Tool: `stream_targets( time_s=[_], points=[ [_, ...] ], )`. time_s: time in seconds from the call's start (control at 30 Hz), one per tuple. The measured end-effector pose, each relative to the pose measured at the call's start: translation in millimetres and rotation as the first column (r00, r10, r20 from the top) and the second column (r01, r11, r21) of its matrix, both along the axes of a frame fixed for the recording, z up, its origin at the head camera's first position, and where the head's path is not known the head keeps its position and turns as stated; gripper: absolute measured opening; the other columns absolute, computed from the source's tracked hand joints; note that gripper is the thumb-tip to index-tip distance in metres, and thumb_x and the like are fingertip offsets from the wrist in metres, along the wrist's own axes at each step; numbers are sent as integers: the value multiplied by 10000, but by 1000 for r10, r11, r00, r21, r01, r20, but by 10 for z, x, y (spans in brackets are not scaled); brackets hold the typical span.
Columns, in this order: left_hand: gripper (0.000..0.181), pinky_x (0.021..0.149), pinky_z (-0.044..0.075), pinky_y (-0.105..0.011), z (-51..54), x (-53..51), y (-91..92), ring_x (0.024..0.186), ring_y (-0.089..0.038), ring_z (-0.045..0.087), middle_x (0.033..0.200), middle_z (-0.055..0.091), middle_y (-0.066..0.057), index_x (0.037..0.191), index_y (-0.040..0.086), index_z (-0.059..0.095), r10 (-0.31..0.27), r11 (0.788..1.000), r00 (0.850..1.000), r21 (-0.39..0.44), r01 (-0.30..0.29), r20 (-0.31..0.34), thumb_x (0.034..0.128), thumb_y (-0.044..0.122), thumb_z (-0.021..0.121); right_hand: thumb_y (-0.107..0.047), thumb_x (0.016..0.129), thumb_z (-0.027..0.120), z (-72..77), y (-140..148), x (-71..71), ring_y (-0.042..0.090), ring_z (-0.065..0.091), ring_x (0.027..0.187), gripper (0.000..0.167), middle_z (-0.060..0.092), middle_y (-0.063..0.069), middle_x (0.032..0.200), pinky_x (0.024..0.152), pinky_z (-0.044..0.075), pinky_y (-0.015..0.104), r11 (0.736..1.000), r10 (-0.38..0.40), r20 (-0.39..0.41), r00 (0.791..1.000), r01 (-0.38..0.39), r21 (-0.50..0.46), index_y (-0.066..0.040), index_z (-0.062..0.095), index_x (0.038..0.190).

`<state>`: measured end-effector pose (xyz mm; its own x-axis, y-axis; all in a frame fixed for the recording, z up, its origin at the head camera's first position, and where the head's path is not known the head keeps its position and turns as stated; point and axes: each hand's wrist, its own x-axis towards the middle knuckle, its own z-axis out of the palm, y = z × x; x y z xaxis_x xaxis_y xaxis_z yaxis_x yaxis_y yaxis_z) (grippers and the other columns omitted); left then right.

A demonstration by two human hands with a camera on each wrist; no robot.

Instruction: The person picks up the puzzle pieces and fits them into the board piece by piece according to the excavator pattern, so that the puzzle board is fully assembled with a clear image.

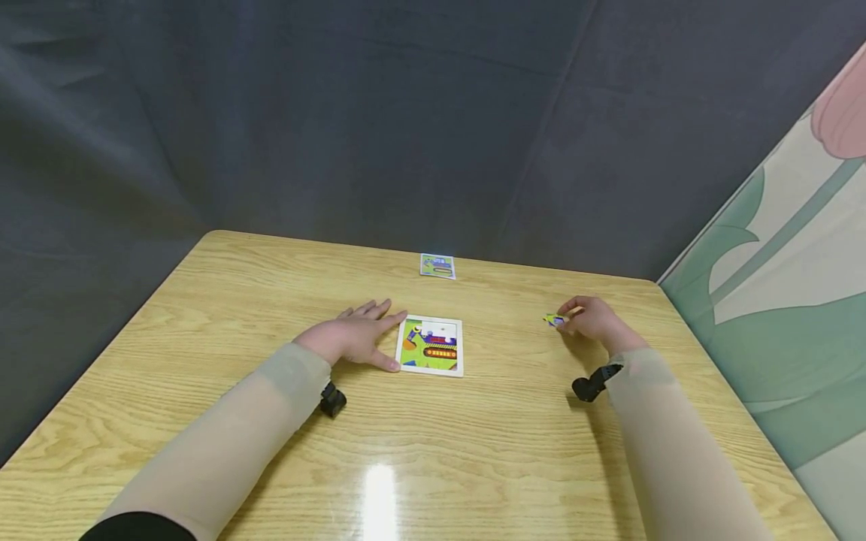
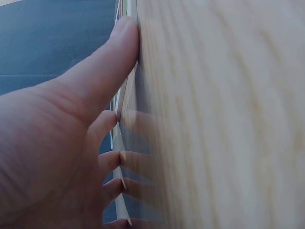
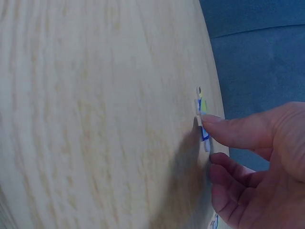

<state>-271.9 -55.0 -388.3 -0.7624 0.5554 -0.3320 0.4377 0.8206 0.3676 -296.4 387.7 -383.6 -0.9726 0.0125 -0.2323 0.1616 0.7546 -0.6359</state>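
Note:
A square puzzle board (image 1: 430,370) with a pale border lies mid-table; its picture shows a digger, with a white patch at the upper part. My left hand (image 1: 355,336) lies at the board's left side, fingers spread, thumb and index finger touching its edge. In the left wrist view, the left thumb (image 2: 107,59) reaches along the table surface. To the right, my right hand (image 1: 590,319) pinches a small colourful puzzle piece (image 1: 555,320) just over the table. The right wrist view shows the thumb against this piece (image 3: 204,121); whether a second one is with it, I cannot tell.
A small picture card (image 1: 437,265) with a digger on it lies near the far edge of the wooden table (image 1: 433,451). Behind the table hangs a dark curtain (image 1: 406,128). A flower-patterned panel (image 1: 798,300) stands along the right side.

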Motion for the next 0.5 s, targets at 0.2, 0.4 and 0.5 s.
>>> stream_targets(
  time_s=[0.2, 0.4, 0.5],
  points=[
    [1035, 1162, 9, -569, 1, 6, 7, 1488, -337, -64, 1650, -37, -95, 1607, 270, 104, -1, 1000, 1000, -10, 1, -5, 824, 630, 678, -16, 857, 735, -30, -8, -11, 193, 500, 769, 264, 572, 93, 906, 649, 420, 293, 1000, 12, -9, 1000, -12, 12, 54, 581, 1059],
    [1039, 1163, 11, -565, -4, -7, 14, 1488, -336, -65, 1650, -40, -91, 1607, 275, 100, -1, 1000, 1000, -17, 0, -7, 821, 639, 674, -12, 850, 729, -30, -32, -14, 209, 492, 770, 250, 534, 125, 918, 640, 423, 295, 999, -3, -40, 999, 4, 46, 41, 543, 1009],
    [1039, 1164, 11, -563, 2, -7, 15, 1488, -335, -65, 1649, -40, -89, 1607, 278, 100, 0, 1000, 1000, -23, 0, -7, 820, 640, 675, -6, 875, 687, -35, -54, -13, 210, 515, 756, 211, 536, 132, 912, 624, 440, 288, 999, -15, -62, 998, 17, 29, 48, 544, 1021]
  ],
)
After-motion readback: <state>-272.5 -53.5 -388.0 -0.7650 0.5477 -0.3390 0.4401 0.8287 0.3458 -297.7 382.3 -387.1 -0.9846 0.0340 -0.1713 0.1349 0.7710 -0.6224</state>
